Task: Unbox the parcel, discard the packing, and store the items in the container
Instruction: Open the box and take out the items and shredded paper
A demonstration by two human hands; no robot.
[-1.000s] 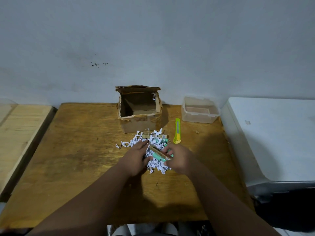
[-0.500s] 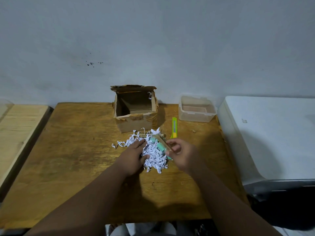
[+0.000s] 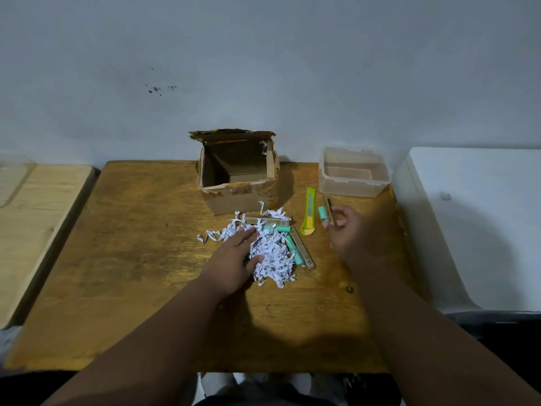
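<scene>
The parcel (image 3: 238, 183) is already opened: its flaps are raised and its visible interior appears empty apart from a shred clinging to the right wall. It stands at the rear of the worktop (image 3: 131, 244). The contents are tipped out in front of it, where a heap of shredded paper (image 3: 269, 253) lies mixed with the items.

The storing step is judged to be at its start. One item (image 3: 325, 213), a mint-green tube with a slim clear case, is grasped in the fingers (image 3: 339, 222) of the right hand (image 3: 349, 232), above the worktop and just in front of the container (image 3: 354, 172). The container itself looks empty. The left hand (image 3: 234, 259) is laid flat on the near-left edge of the heap, fingers spread and grasping nothing that can be seen.

Remaining work, as judged: the held item is to be deposited, the loose items are to be picked out of the heap and stored, and the packing is to be discarded. No waste bin is in view.

Count:
- Parcel: one.
- Container: one, no lid seen.
- Utility knife (image 3: 309, 210): one, yellow-green, lying between parcel and container.
- Green tubes (image 3: 292, 249) visible in the heap: about three; more may be covered by paper.
- Clear cases (image 3: 304, 253) in the heap: two visible.
- Item in hand: one.
</scene>
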